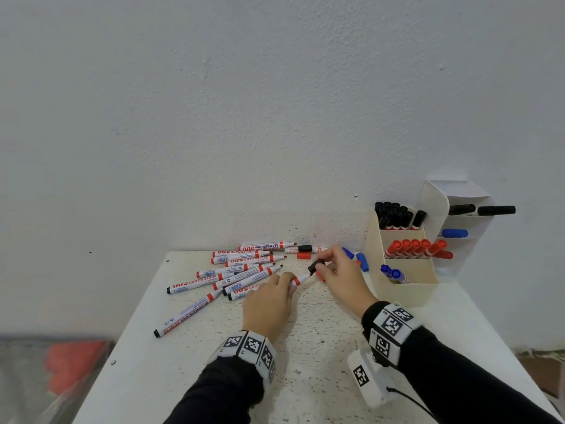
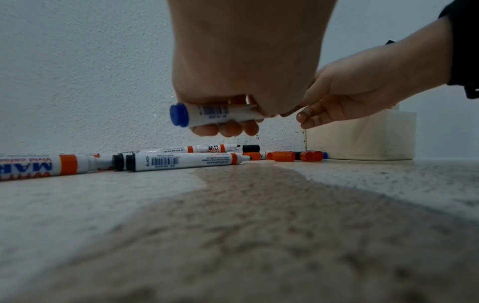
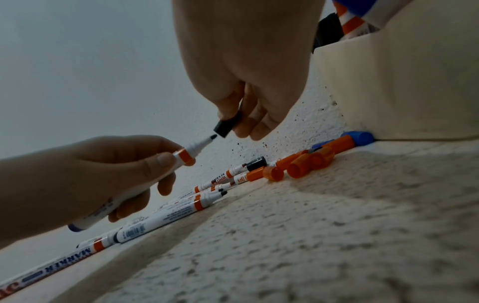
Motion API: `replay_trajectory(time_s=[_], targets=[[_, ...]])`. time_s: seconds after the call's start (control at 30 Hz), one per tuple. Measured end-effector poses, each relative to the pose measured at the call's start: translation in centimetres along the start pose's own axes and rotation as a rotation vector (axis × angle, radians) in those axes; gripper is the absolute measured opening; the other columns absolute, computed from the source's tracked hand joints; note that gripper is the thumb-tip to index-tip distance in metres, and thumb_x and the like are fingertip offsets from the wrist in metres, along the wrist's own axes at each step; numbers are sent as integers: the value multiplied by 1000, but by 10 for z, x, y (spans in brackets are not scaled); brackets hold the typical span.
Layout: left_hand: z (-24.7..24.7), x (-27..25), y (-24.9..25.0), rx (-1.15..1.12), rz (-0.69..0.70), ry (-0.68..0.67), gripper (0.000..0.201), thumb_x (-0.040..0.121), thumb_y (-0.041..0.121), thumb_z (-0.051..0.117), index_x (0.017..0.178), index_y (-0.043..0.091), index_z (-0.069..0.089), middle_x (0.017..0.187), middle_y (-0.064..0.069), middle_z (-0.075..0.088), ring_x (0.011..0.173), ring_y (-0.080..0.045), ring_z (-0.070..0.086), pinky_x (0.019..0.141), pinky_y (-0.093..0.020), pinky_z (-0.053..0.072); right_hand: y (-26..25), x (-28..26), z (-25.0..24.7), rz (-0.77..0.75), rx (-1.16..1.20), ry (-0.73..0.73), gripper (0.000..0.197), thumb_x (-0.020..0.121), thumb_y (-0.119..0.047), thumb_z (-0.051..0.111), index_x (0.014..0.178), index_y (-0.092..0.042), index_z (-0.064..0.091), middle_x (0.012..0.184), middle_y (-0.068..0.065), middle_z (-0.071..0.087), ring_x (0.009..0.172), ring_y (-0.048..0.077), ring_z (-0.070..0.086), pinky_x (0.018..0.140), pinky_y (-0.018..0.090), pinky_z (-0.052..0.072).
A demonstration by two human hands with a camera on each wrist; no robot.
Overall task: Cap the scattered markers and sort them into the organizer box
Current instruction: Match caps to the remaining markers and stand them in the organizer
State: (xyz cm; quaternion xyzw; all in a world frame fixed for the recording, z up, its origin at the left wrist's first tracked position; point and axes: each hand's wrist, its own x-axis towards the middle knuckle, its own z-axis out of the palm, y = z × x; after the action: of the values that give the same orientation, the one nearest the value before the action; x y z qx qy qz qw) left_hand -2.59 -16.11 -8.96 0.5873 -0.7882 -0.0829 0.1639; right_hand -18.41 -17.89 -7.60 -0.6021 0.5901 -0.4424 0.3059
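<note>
My left hand (image 1: 276, 290) grips an uncapped white marker (image 3: 191, 152) with a blue end plug (image 2: 178, 115), its tip pointing right and up. My right hand (image 1: 331, 267) pinches a dark cap (image 3: 228, 125) just off that tip, a small gap between them. Several uncapped markers (image 1: 241, 272) lie scattered on the white table (image 1: 321, 347) to the left. Loose red caps (image 3: 298, 166), a black cap (image 1: 304, 248) and blue caps (image 1: 362, 261) lie near the wall. The cream organizer box (image 1: 406, 289) stands at the right, holding black, red and blue capped markers in separate compartments.
A second white holder (image 1: 440, 203) with black and blue markers stands behind the organizer by the wall. The table's left edge drops off to a blurred red object (image 1: 73, 365) on the floor. Bare speckled tabletop lies in front of my hands.
</note>
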Motion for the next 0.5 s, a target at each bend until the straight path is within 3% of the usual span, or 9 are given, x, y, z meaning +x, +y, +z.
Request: replay_trajectory(time_s=[0.17,0.27,0.4,0.5], targets=[[0,0,1,-20,10,40,37,101,39,22,131,26,40,120,8,55,96,-12,60,79,-30,52,4,0,-3,30,92,15,19,89,-5,55,86,-23,52,91,7,64,84,26,64,76,37,55],[2,-1,-1,-33,30,31,36,101,39,25,131,26,41,120,8,56,96,-12,60,77,-30,51,6,-4,-1,36,105,-128,17,89,-6,56,87,-22,52,97,7,65,83,17,63,71,21,53],[0,-3,4,-165,39,23,34,99,38,31,126,23,47,114,5,55,94,-10,56,76,-25,49,6,-5,-4,67,119,-161,7,91,-22,56,95,-16,56,82,2,64,63,4,56,58,18,45],[-5,-5,10,-225,62,3,34,97,39,38,120,19,53,104,4,56,90,-10,53,74,-23,46,3,-4,-10,139,31,-189,41,92,-45,46,76,-9,56,57,-2,49,50,8,43,56,25,36]])
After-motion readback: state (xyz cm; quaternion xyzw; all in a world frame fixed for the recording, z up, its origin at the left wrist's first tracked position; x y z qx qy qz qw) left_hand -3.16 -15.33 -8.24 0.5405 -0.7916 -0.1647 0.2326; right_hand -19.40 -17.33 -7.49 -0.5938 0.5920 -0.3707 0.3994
